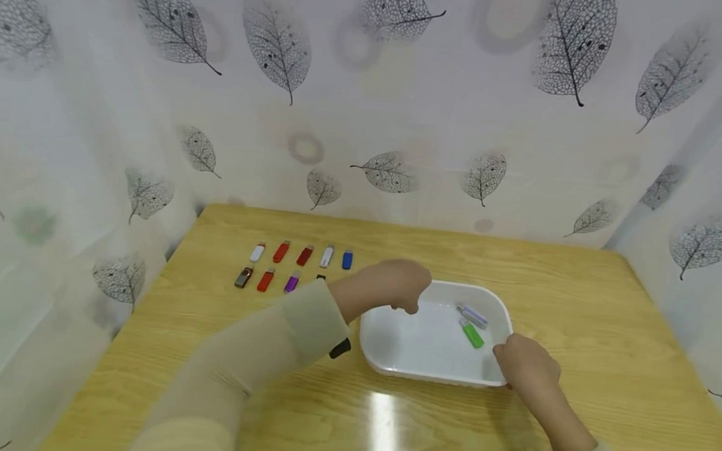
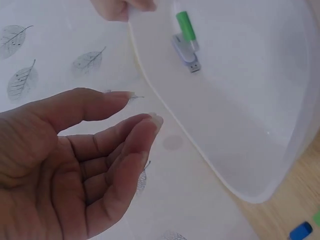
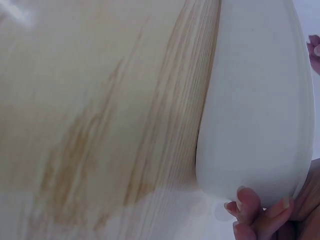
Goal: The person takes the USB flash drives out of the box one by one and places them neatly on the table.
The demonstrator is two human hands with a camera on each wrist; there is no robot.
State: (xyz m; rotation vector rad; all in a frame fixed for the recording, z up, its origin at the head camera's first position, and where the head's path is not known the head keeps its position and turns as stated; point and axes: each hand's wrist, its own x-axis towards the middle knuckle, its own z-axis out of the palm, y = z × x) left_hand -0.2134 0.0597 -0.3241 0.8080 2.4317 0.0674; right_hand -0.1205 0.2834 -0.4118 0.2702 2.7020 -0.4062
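Observation:
A white plastic basin (image 1: 416, 346) sits on the table. A green USB stick (image 1: 471, 334) and a silver-lilac USB stick (image 1: 473, 316), its metal plug bare, lie at the right side of its floor. My left hand (image 1: 397, 283) hovers over the basin's far left side. Its thumb and fingers are loosely bent with a gap between them and nothing held, as the left wrist view shows. With my right hand (image 1: 528, 363) I grip the basin's right end; in the right wrist view the fingers (image 3: 248, 202) curl under its rim.
Left of the basin, several USB sticks stand in two rows, among them a blue one (image 1: 348, 260), a purple one (image 1: 292, 281) and a red one (image 1: 265, 280). My left forearm partly hides the near row. A leaf-print curtain (image 1: 405, 118) surrounds the wooden table (image 1: 598, 309).

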